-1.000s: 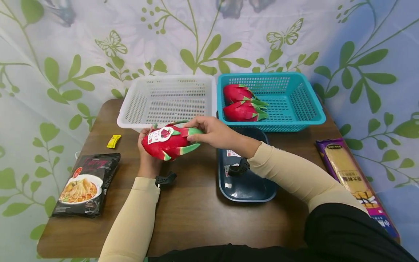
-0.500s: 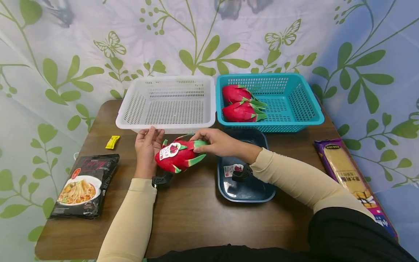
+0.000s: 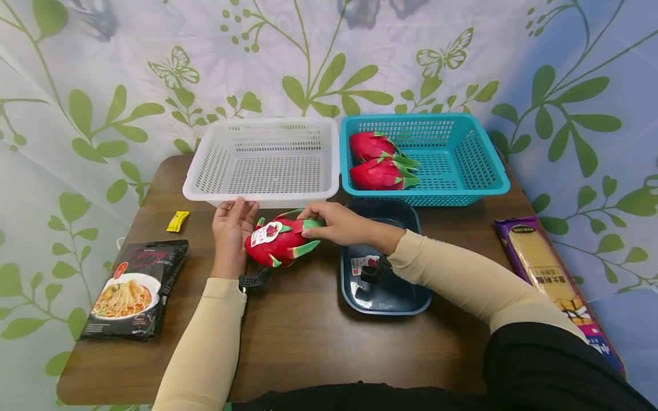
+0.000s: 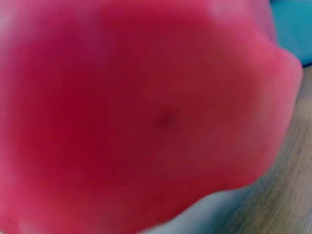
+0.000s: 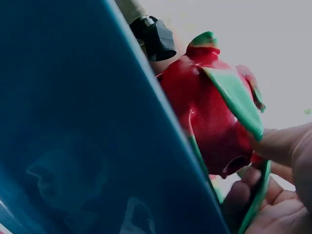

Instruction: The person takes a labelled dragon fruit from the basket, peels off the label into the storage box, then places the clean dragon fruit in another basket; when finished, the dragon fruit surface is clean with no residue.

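A red dragon fruit (image 3: 275,240) with green scale tips and a white label hangs above the table. My right hand (image 3: 341,224) pinches it by its green leafy end; the right wrist view shows the fingers (image 5: 239,197) around those leaves. Palm up, my left hand (image 3: 230,237) holds nothing and lies just left of the fruit, by the front of the white basket (image 3: 259,202). In the left wrist view the dragon fruit (image 4: 136,117) fills most of the picture and hides the left fingers. Two more dragon fruits (image 3: 377,174) lie in the teal basket (image 3: 462,197).
A dark blue tray (image 3: 390,302) with a white label (image 3: 364,265) in it stands under my right forearm. At the left lie a black noodle packet (image 3: 136,291) and a small yellow packet (image 3: 177,221). A purple pasta packet (image 3: 545,274) lies along the right edge.
My left hand has let go of the dragon fruit and turned palm up beside it. The right hand has carried the fruit slightly right and toward me.
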Demonstrator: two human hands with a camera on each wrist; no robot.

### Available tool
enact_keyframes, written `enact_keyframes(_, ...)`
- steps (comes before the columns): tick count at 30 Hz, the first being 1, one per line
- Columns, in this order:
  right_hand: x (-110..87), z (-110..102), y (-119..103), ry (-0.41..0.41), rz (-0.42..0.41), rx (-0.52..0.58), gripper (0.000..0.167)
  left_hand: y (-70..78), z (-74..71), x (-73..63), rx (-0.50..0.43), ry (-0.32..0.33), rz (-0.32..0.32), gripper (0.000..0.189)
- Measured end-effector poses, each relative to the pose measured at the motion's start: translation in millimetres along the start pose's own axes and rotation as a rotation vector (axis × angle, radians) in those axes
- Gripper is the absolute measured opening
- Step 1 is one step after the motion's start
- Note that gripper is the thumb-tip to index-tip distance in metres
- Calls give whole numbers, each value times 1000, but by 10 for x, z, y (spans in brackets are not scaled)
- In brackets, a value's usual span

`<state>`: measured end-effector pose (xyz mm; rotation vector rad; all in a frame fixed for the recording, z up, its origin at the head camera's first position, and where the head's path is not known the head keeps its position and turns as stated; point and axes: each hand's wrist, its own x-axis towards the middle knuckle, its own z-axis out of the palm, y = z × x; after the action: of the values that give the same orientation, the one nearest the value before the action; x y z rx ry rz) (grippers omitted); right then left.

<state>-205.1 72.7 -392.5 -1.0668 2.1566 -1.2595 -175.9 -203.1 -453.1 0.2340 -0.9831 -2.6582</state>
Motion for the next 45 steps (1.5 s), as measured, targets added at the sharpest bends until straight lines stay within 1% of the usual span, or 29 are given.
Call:
enact_keyframes(2, 9, -2, -22, -4, 11, -32, 38, 6, 9, -3, 6, 0, 3, 47)
enact_keyframes(5, 7, -12, -57, -11, 43, -121, 36, 0, 14, 5, -4, 1, 18, 43)
enact_keyframes(8, -5, -22, -91, -23, 60, -244, 35, -15, 15, 20, -36, 1, 37, 36)
enact_keyframes(11, -15, -24, -128, -42, 53, -351, 33, -32, 9, 32, -71, -2, 52, 29)
enact_keyframes(14, -17, -21, -162, -57, 49, -406, 32, -47, -4, 42, -85, -5, 52, 24)
enact_keyframes(16, -15, -21, -181, -62, 61, -428, 32, -57, -10, 44, -66, -8, 54, 23)
enact_keyframes(18, -13, -20, -197, -60, 80, -448, 33, -67, -14, 35, -37, -10, 53, 24)
enact_keyframes(21, -8, -15, -204, -63, 109, -481, 34, -94, -22, -18, 58, -6, 47, 25)
enact_keyframes(24, -5, 1, -201, -78, 134, -514, 34, -117, -6, -137, 196, 10, 30, 24)
enact_keyframes(26, -4, 14, -197, -87, 147, -542, 35, -130, 6, -231, 306, 2, 36, 23)
enact_keyframes(27, -5, 22, -197, -90, 151, -562, 37, -133, 13, -280, 358, -13, 46, 22)
enact_keyframes(28, -5, 28, -195, -93, 153, -584, 37, -135, 20, -326, 409, -46, 60, 23)
enact_keyframes(29, -7, 33, -200, -93, 156, -602, 39, -136, 20, -365, 452, -93, 78, 25)
enact_keyframes(30, -9, 38, -199, -93, 159, -623, 39, -136, 17, -404, 497, -156, 95, 29)
enact_keyframes(32, -16, 39, -203, -92, 164, -654, 40, -132, 4, -471, 597, -311, 113, 35)
enact_keyframes(34, -22, 32, -208, -89, 167, -671, 40, -127, -7, -519, 691, -463, 103, 47)
enact_keyframes(35, -24, 24, -211, -88, 169, -670, 40, -124, -10, -534, 740, -522, 95, 54)
enact_keyframes(36, -26, 15, -211, -89, 170, -671, 40, -120, -13, -547, 790, -566, 86, 61)
enact_keyframes(37, -29, 3, -213, -91, 166, -668, 40, -117, -12, -553, 833, -595, 75, 68)
enact_keyframes(39, -32, -26, -214, -97, 147, -655, 41, -109, -11, -560, 893, -609, 54, 80)
enact_keyframes(42, -28, -76, -227, -92, 90, -594, 40, -94, -15, -567, 938, -593, 39, 86)
enact_keyframes(45, -4, -107, -260, -63, 19, -511, 37, -75, -22, -578, 973, -575, 25, 88)
